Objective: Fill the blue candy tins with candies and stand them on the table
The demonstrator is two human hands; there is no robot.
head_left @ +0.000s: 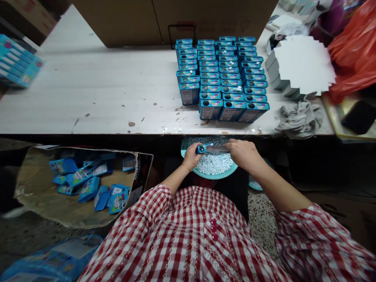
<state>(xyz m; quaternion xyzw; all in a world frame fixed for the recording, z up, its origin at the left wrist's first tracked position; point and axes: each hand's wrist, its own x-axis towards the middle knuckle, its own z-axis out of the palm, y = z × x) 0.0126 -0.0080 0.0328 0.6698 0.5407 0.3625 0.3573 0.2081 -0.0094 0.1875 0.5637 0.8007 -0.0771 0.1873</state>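
My left hand (192, 156) is closed around a small blue box (202, 148), held over a teal bowl (188, 143) full of small white pellets (213, 163). My right hand (242, 152) pinches the other end of the box, or a flat clear piece (217, 149) against it; I cannot tell which. Both hands hover just below the table's front edge. Several rows of upright blue boxes (223, 78) with round holes on top stand on the white table (96, 90), some with white pellets resting on them.
A large cardboard carton (123, 21) stands at the table's back. An open carton (38, 196) on the floor at left holds several loose blue boxes (88, 184). White folded card pieces (302, 64), a grey rag (298, 119) and an orange plastic bag (352, 51) lie at right.
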